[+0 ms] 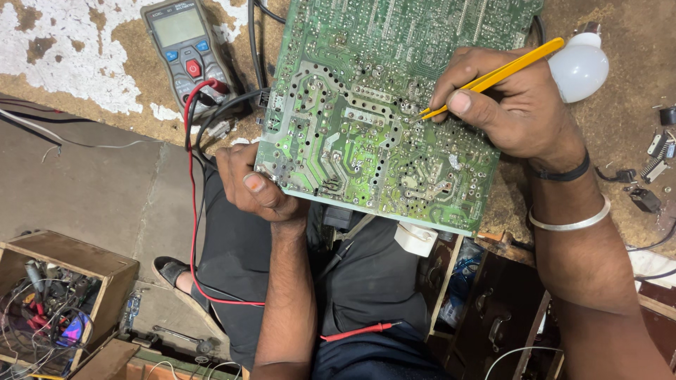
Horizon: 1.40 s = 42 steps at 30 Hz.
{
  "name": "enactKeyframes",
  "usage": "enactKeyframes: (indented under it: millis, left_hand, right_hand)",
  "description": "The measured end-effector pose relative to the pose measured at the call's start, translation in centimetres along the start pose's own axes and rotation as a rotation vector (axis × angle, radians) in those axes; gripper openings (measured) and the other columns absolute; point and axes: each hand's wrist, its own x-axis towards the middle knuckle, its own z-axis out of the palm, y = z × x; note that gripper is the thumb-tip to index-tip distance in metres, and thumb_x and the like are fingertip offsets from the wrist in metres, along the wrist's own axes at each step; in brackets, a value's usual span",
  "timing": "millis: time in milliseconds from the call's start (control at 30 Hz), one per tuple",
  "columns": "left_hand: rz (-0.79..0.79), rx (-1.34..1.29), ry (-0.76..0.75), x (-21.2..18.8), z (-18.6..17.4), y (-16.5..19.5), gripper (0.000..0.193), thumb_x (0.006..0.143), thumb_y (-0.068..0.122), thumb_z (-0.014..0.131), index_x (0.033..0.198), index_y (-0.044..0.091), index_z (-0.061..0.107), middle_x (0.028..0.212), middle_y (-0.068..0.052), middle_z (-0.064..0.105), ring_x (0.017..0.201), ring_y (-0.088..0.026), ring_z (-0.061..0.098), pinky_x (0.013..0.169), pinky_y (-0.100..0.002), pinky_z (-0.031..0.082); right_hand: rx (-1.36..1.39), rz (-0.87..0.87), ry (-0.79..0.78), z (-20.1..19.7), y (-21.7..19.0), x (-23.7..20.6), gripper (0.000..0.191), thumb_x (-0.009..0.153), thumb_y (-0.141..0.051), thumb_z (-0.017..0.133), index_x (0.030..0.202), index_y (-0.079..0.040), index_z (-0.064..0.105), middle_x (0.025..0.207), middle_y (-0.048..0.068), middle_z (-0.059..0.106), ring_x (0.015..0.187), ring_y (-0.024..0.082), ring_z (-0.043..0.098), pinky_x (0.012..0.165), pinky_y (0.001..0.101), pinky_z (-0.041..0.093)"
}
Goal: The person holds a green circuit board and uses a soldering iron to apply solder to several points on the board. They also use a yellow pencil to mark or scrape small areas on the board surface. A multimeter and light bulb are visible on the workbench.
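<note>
A large green circuit board lies solder side up over the edge of a worn workbench. My left hand grips its lower left corner, thumb on top. My right hand holds yellow tweezers like a pen, with the tips touching the solder joints near the middle right of the board. A black band and a metal bangle circle my right wrist.
A grey multimeter with red and black leads lies at the back left. A white bulb sits at the right, small loose parts beyond it. A wooden box of wires stands on the floor at lower left.
</note>
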Motion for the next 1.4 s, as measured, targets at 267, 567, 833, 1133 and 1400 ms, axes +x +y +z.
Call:
enactKeyframes:
  millis: [267,567,833,1133,1400]
  left_hand:
    - [-0.003,-0.007,-0.002,-0.3,0.0,-0.1,0.069,0.112,0.050,0.022,0.080,0.001,0.058,0.074,-0.010,0.053,0.076,-0.025,0.046,0.069,-0.040,0.040]
    - [0.005,0.003,0.007,-0.4,-0.1,-0.4,0.070,0.112,0.050,0.022,0.080,0.000,0.058,0.073,-0.009,0.053,0.075,-0.025,0.045,0.071,-0.041,0.040]
    - [0.010,0.005,0.002,-0.4,0.1,-0.2,0.070,0.112,0.050,0.021,0.079,0.000,0.057,0.073,-0.010,0.052,0.076,-0.025,0.044,0.072,-0.042,0.039]
    - [-0.005,0.000,-0.010,-0.2,-0.1,0.1,0.070,0.112,0.050,0.021,0.078,0.001,0.056,0.073,-0.010,0.052,0.076,-0.026,0.044,0.069,-0.040,0.040]
    - [-0.001,0.005,-0.012,0.0,-0.1,0.3,0.070,0.112,0.049,0.022,0.079,-0.001,0.057,0.073,-0.011,0.053,0.075,-0.027,0.045,0.071,-0.043,0.039]
  right_hand:
    - [-0.014,-0.007,-0.003,0.1,0.1,-0.1,0.029,0.112,-0.026,0.061,0.103,0.001,0.068,0.093,0.009,0.069,0.083,0.012,0.063,0.075,0.0245,0.051]
    - [0.244,0.057,0.030,-0.4,0.7,-0.4,0.029,0.101,-0.027,0.064,0.089,-0.001,0.067,0.083,0.009,0.066,0.071,0.012,0.061,0.063,0.0241,0.049]
    - [0.199,-0.033,-0.030,-0.7,1.4,-0.6,0.030,0.105,-0.029,0.069,0.097,0.000,0.065,0.088,0.008,0.067,0.079,0.012,0.064,0.071,0.0240,0.054]
    - [0.107,-0.002,-0.015,-0.6,1.1,-0.7,0.029,0.103,-0.029,0.070,0.098,-0.001,0.065,0.090,0.006,0.066,0.081,0.011,0.064,0.072,0.0232,0.052]
    - [0.083,0.027,0.006,-0.4,0.6,-0.7,0.027,0.103,-0.027,0.070,0.100,0.000,0.066,0.092,0.006,0.066,0.084,0.011,0.063,0.076,0.0230,0.051]
